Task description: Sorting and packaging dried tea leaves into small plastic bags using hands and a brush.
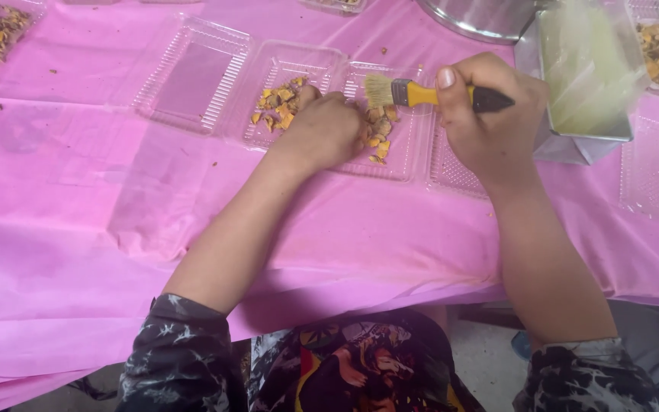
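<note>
The right hand point(490, 122) grips a yellow brush point(421, 94) over a clear tray point(402, 152) while the curled left hand point(322, 130) presses on dried pieces point(379, 133)

Right hand point(490, 122): closed around a small brush point(429, 94) with yellow and black handle, bristles pointing left.
Left hand point(322, 130): resting on the clear plastic tray point(402, 156), touching the orange-brown pieces point(379, 133).
Tabletop point(78, 206): covered by pink sheet.
Metal bowl point(482, 17): at the top edge.

Clear plastic clamshell trays point(192, 72) — tabletop
</note>
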